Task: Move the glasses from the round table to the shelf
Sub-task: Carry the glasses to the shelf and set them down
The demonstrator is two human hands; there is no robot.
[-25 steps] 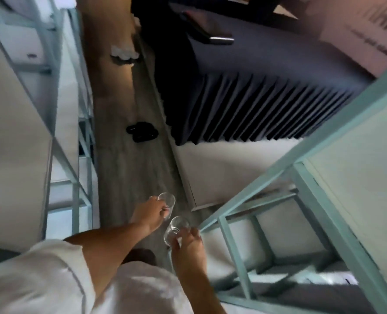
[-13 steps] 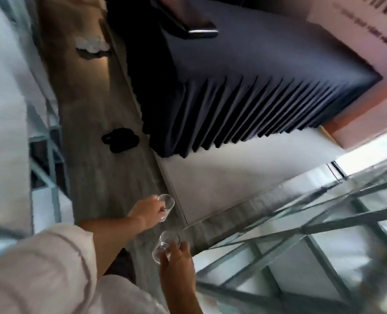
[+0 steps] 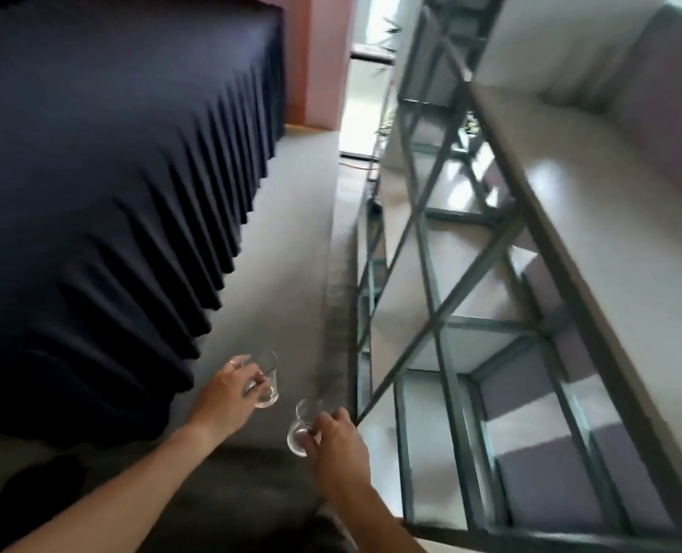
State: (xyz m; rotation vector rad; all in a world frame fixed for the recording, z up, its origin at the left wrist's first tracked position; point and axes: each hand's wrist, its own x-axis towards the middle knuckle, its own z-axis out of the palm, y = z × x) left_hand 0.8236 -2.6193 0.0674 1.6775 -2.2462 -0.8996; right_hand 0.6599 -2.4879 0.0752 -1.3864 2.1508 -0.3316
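My left hand (image 3: 227, 391) grips a clear glass (image 3: 266, 380) low in the middle of the head view. My right hand (image 3: 339, 441) holds a second clear glass (image 3: 300, 431) just below and to the right of the first. Both glasses are carried over the floor, tilted. A long shelf (image 3: 594, 217) with a pale top board and a green metal frame with crossed braces runs along the right side, close to my right hand. The round table is not in view.
A table draped in a dark pleated cloth (image 3: 104, 185) fills the left side. A strip of grey floor (image 3: 287, 249) runs between it and the shelf. A pink wall (image 3: 323, 61) and a bright opening stand at the far end.
The view has swung to the right, so the shelf now fills the right side and the draped table has slid left. Both hands still carry their glasses.
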